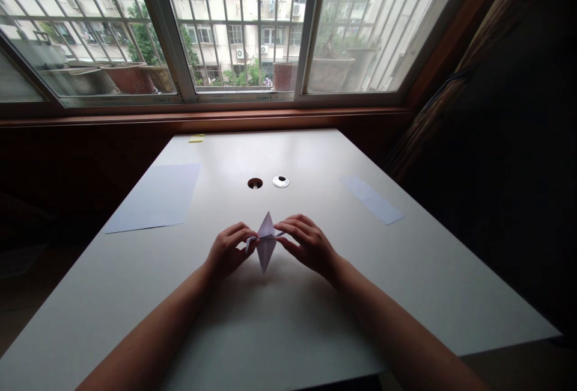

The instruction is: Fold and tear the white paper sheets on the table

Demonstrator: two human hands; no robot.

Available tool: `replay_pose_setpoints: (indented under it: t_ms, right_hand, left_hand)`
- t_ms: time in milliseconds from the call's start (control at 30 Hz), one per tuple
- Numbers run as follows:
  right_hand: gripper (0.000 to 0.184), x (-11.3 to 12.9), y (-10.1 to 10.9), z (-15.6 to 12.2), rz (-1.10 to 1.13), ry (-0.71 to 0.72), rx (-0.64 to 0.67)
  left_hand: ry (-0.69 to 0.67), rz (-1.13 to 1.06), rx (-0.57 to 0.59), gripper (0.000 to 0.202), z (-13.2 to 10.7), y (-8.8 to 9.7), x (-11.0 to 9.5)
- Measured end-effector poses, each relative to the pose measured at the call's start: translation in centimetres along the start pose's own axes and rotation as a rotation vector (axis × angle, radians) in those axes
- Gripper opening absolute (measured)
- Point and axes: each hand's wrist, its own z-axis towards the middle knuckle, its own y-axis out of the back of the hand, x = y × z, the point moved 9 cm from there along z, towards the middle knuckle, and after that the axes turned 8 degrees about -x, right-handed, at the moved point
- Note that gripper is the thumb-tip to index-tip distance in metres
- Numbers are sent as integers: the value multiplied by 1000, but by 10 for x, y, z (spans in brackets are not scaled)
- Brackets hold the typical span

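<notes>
Holding a small white piece of folded paper with pointed tips (pixel 266 248) above a smooth white tabletop (pixel 288 331), I seem to be at a shaping step. My left hand (pixel 228 249) pinches its nine o'clock end, my right hand (pixel 312 248) its three o'clock end; wide points jut toward twelve and six. Next, I judge, calls for light, even fingertip pressure, sparing the creases.

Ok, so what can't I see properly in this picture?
All in the head view:
Folded paper: the left hand and right hand cover bits; its underside is turned away.
Upper arms: cut off by the bottom edge.
Table hole: inside too small and dark.
Window lettering: too small to read.
</notes>
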Motion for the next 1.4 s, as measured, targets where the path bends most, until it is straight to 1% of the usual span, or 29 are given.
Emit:
replay_pose_setpoints:
  t_ms: [167,300,433,467,533,600,667,767,833,967,1067,1200,1400]
  right_hand:
    - [43,-18,17,-2,-9,-115,-133]
    - [47,-25,17,-4,67,-188,-144]
    - [60,-38,15,-10,219,-339,-194]
    - [58,-42,13,-11,260,-374,-181]
    - [43,-44,4,-12,330,-412,-105]
    - [29,-43,-5,-12,385,-415,-31]
    - [25,-40,-11,-12,438,-412,-1]
    - [24,-39,-20,-13,507,-431,24]
    - [23,-42,-24,-16,530,-472,27]
    - [30,-52,-27,-21,586,-575,10]
    - [33,-54,-32,-23,633,-623,54]
    - [36,-55,-36,-24,652,-655,101]
    - [29,-54,-33,-23,674,-665,57]
  left_hand:
    - [119,-126,-56,7,4,9,9]
    - [204,-203,-71,7,3,10,17]
    - [254,-241,-91,8,1,10,24]
    - [261,-248,-95,8,1,10,24]
    - [269,-255,-96,8,0,11,25]
    - [269,-254,-91,8,0,11,24]
    - [263,-251,-81,8,0,11,22]
    - [236,-242,-68,7,1,10,18]
    - [218,-229,-58,6,1,10,16]
    - [201,-200,-33,6,2,9,15]
    - [163,-177,-24,6,4,8,11]
    - [109,-156,-9,7,6,4,5]
    - [76,-132,16,10,6,1,1]
